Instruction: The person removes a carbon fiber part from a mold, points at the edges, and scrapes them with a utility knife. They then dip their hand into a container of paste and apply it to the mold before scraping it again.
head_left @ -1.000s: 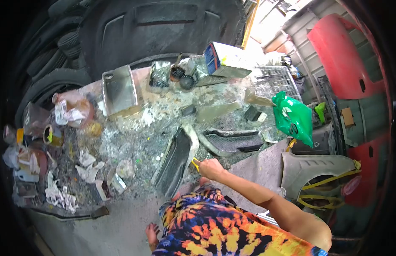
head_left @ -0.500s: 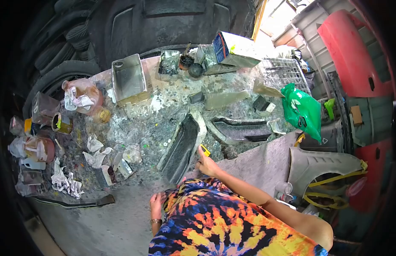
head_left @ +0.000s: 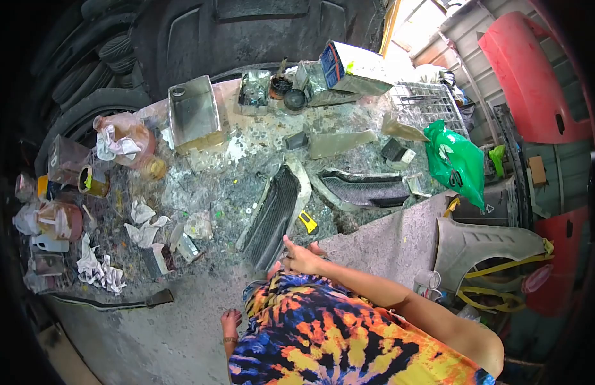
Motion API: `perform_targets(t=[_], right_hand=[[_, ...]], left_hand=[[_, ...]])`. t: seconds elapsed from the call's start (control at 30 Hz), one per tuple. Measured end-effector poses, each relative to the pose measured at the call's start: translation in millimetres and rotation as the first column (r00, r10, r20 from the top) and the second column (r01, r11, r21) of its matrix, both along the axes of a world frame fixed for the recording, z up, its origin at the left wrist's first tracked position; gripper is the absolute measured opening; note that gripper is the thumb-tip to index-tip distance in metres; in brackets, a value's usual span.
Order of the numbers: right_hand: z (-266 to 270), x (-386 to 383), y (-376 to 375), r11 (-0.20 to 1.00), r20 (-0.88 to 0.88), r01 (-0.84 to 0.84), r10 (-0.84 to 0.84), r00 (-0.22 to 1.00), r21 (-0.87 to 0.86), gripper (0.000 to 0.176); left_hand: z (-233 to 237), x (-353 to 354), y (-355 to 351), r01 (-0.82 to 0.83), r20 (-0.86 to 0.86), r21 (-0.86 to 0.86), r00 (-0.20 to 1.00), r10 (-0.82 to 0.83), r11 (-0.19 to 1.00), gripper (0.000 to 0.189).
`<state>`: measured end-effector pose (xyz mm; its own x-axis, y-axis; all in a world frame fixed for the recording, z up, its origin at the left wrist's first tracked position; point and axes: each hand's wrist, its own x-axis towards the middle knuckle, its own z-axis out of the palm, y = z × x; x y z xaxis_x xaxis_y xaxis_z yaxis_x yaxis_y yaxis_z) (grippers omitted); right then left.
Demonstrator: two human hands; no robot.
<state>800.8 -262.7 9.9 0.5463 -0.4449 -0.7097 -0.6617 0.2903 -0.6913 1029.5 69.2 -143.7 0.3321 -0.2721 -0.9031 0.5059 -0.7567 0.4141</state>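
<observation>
Two dark carbon-fibre-weave parts with pale ragged edges lie on the stained workbench point(head_left: 246, 186): a long upright one point(head_left: 272, 212) and a sideways one point(head_left: 365, 191). Between them, near the bench's front edge, rests a small yellow-and-black tool point(head_left: 307, 222) that looks like a utility knife. My right hand point(head_left: 302, 259) is just below it, beside the lower end of the long part, index finger stretched out, with nothing visible in it. Low at my side hangs my left hand point(head_left: 230, 321), fingers loosely bent and seemingly holding nothing, over the grey floor.
A metal tray point(head_left: 193, 119), a cardboard box point(head_left: 358, 70) and a dark-stained pot point(head_left: 280, 87) stand at the back. Scissors point(head_left: 456, 178) lie on a green bag point(head_left: 461, 157) at right. Crumpled paper point(head_left: 100, 266) and plastic jugs point(head_left: 127, 138) sit left. A grey fender point(head_left: 483, 247) stands right.
My right hand has drawn back from beside the yellow tool, down and slightly left, uncovering it. My left hand has dropped lower, away from my shirt. The bench items stay put.
</observation>
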Motion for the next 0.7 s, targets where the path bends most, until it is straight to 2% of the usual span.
perform_targets(t=[0.03,0.07,0.13,0.17,0.3,0.37,0.4,0.47,0.5,0.57,0.6,0.67,0.7], right_hand=[[-2,3,4,0.987,-0.011,-0.112,0.112,0.994,-0.112,0.079],[-4,4,8,0.987,-0.011,-0.115,0.114,0.993,-0.112,0.079],[2,9,16,0.956,-0.139,-0.242,0.221,0.965,-0.163,0.082],[-6,9,20,0.942,-0.203,-0.288,0.252,0.946,-0.173,0.085],[-1,17,27,0.927,-0.193,-0.347,0.318,0.928,-0.141,0.084],[-7,21,36,0.814,-0.238,-0.54,0.493,0.837,-0.213,0.079],[-8,20,36,0.814,-0.24,-0.541,0.494,0.836,-0.212,0.079],[-9,19,36,0.696,-0.112,-0.666,0.664,0.739,-0.267,0.07],[-5,19,33,0.693,-0.113,-0.671,0.668,0.735,-0.265,0.07],[2,17,25,0.628,-0.353,-0.692,0.595,0.722,-0.355,0.059],[6,16,21,0.626,-0.353,-0.695,0.599,0.719,-0.353,0.059],[10,13,15,0.524,-0.491,-0.713,0.518,0.701,-0.466,0.055],[14,15,17,0.404,-0.533,-0.775,0.566,0.629,-0.486,0.055]], left_hand=[[0,0,3,-0.01,-0.017,0.02,1.0,0.01,1.0,0.027],[-2,-2,5,-0.012,-0.018,0.02,1.0,0.013,1.0,0.027],[0,-6,12,-0.025,-0.025,0.005,0.999,0.025,1.0,0.028],[-1,-7,12,-0.03,-0.024,0.01,0.999,0.03,1.0,0.028],[-11,-12,9,-0.011,-0.037,-0.051,0.999,0.009,0.999,0.03],[-9,-13,5,0.012,-0.029,-0.078,0.999,-0.014,0.997,0.03],[-12,-13,3,0.007,-0.028,-0.074,1.0,-0.009,0.997,0.03],[-15,-14,3,-0.001,-0.029,-0.069,1.0,-0.001,0.998,0.029],[-13,-14,1,-0.021,-0.018,-0.069,1.0,0.02,0.997,0.03],[-8,-15,1,-0.046,-0.009,-0.064,0.999,0.046,0.997,0.03],[-8,-15,3,-0.057,-0.015,-0.065,0.998,0.056,0.996,0.03],[-8,-15,5,-0.067,-0.022,-0.065,0.998,0.066,0.996,0.03],[-12,-16,6,-0.073,-0.031,-0.042,0.997,0.072,0.996,0.029]])
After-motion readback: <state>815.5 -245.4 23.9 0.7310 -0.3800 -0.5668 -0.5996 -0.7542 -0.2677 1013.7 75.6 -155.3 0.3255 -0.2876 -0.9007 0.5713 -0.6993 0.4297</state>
